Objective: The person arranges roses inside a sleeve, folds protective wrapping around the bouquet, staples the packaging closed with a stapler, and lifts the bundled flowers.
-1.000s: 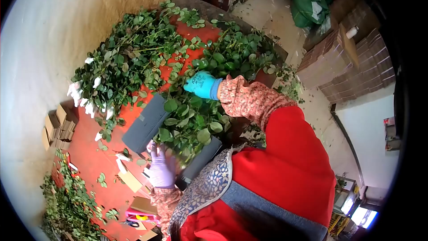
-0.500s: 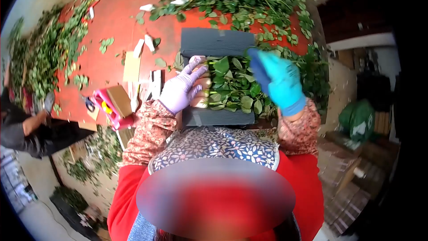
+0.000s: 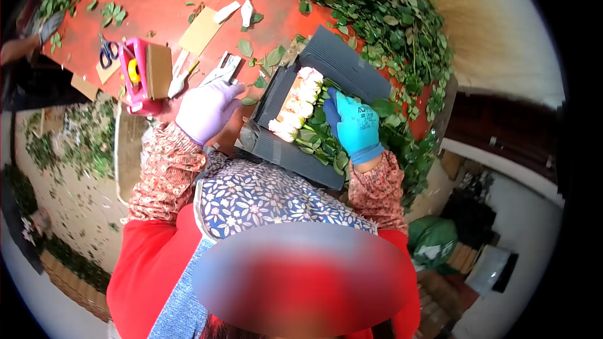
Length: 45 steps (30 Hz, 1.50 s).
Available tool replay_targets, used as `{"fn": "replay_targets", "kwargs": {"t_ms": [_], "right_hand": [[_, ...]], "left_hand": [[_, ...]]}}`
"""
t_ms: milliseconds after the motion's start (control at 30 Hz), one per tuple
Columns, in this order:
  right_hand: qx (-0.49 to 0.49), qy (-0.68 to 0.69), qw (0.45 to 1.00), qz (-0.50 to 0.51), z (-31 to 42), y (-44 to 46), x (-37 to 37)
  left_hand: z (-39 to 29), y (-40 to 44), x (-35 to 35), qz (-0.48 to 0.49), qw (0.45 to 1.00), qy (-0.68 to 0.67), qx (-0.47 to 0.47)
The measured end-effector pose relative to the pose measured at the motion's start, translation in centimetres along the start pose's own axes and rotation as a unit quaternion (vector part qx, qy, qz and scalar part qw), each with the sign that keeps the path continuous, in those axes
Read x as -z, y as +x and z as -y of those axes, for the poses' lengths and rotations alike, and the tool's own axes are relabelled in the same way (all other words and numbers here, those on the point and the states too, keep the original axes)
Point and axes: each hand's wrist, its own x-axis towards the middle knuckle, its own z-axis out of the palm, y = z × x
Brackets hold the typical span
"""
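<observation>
Lying open on the red table [image 3: 160, 9], the dark corrugated wrap [image 3: 352, 69] holds pale roses [image 3: 298, 109]. The right hand [image 3: 357, 120] lies over their leaves [image 3: 318, 118], grip hidden; the left hand [image 3: 205, 112] has come off the blooms [image 3: 284, 129], leaving them uncovered, its own grip impossible to tell.

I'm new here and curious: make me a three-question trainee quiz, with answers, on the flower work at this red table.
1. Multiple choice: in the picture, where do the scissors lie from the pink holder?
A) to the right
B) to the left
C) directly below

2. True or false: the dark box lies open, with pale pink blooms showing inside.

3. Fill in the colour: the right hand is gloved in ____, the left hand in purple.

Key: 1. B; 2. True; 3. blue.
</observation>
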Motion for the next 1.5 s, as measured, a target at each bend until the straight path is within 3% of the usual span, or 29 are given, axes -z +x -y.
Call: {"fn": "replay_targets", "kwargs": {"t_ms": [100,167,300,333,500,567,633,667,733,833,900,1033,1100,1133,1200,1267,1400,1500], "right_hand": [[0.044,0.006,0.997,-0.057,-0.6,0.8,-0.8],[0.023,-0.044,0.999,-0.021,-0.3,1.1,-1.1],[0.0,-0.102,0.995,0.008,-0.3,1.3,-1.7],[-0.051,-0.099,0.991,0.076,0.2,1.5,-1.0],[-0.063,-0.059,0.992,0.093,0.9,1.2,-1.3],[-0.067,-0.09,0.99,0.082,0.7,0.9,-2.1],[-0.087,-0.116,0.983,0.113,1.0,1.2,-2.4],[-0.087,-0.118,0.984,0.098,1.0,1.3,-2.5],[-0.091,-0.122,0.984,0.088,1.3,1.4,-2.2],[-0.104,-0.091,0.988,0.066,1.4,1.8,-2.5],[-0.085,-0.023,0.996,-0.021,1.4,1.7,-2.6],[-0.094,0.063,0.993,-0.046,2.0,2.1,-1.8],[-0.095,0.217,0.966,-0.105,1.4,2.2,-2.2],[-0.096,0.216,0.966,-0.107,1.3,2.3,-2.2],[-0.103,0.108,0.988,-0.031,1.2,2.2,-2.0],[-0.094,0.046,0.994,-0.018,1.3,2.4,-2.5],[-0.117,-0.046,0.99,0.064,1.9,2.7,-2.7],[-0.132,-0.08,0.982,0.109,1.9,3.1,-2.6]], "left_hand": [[-3.0,1.2,0.3,0.008,0.998,-0.038,-0.05],[-5.0,2.0,0.1,0.075,0.994,-0.034,-0.072],[-7.1,3.3,-2.9,0.115,0.986,-0.087,-0.079],[-7.5,3.7,-3.5,0.12,0.986,-0.084,-0.078],[-8.9,4.7,-4.4,0.057,0.991,-0.117,0.008],[-8.6,4.8,-5.8,0.06,0.993,-0.097,0.01],[-8.5,4.5,-7.4,0.013,0.998,0.052,-0.029],[-8.3,4.4,-8.1,0.048,0.994,0.086,-0.041],[-8.2,4.5,-7.6,0.052,0.994,0.075,-0.061],[-7.9,4.4,-8.0,0.048,0.994,0.046,-0.09],[-7.5,4.5,-7.7,0.042,0.994,0.027,-0.1],[-7.4,4.4,-6.4,0.133,0.989,-0.018,-0.058],[-7.5,4.6,-6.2,0.143,0.988,-0.019,-0.054],[-7.6,4.7,-6.2,0.165,0.985,0.01,-0.052],[-8.0,5.0,-5.9,0.186,0.98,0.038,-0.057],[-8.0,5.5,-5.0,0.235,0.97,-0.052,0.032],[-7.7,4.5,-6.1,0.179,0.982,0.006,-0.06],[-7.9,4.9,-6.0,0.23,0.973,0.014,-0.034]]}}
